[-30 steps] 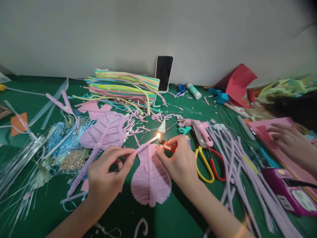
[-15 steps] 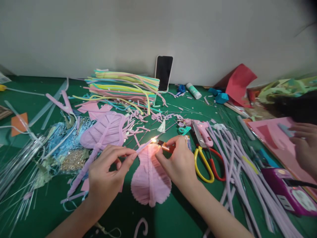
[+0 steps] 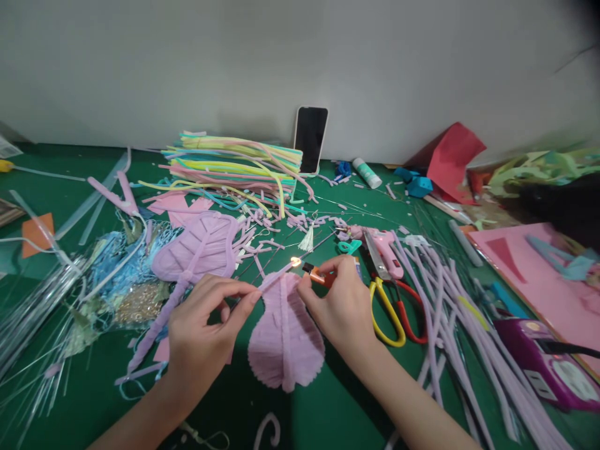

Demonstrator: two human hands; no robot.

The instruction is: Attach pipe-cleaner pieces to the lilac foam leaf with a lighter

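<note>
My left hand [image 3: 206,331] pinches a lilac pipe cleaner [image 3: 276,275] between thumb and fingertips. Its far tip carries a small flame [image 3: 295,262]. Just right of that flame, my right hand [image 3: 342,300] is closed round an orange lighter [image 3: 319,274] whose dark metal head faces the burning tip. A pink-lilac pleated piece [image 3: 287,344], shaped like a rounded fan with a central rib, lies on the table below both hands. Left of it rests a lilac leaf-shaped fan [image 3: 199,247] with a wrapped handle, partly behind my left hand.
Scissors [image 3: 387,300] and a pink glue gun [image 3: 387,247] lie right of my right hand, beside lilac pipe cleaners [image 3: 443,300] and a purple device [image 3: 546,362]. Behind are a colourful pipe-cleaner bundle [image 3: 234,162] and an upright phone [image 3: 310,139]. Blue tassels [image 3: 119,262] lie left.
The lighter has drawn slightly right, away from the pipe cleaner, and its bright glow is gone; the tip burns by itself. Another person's hand has left the right side.
</note>
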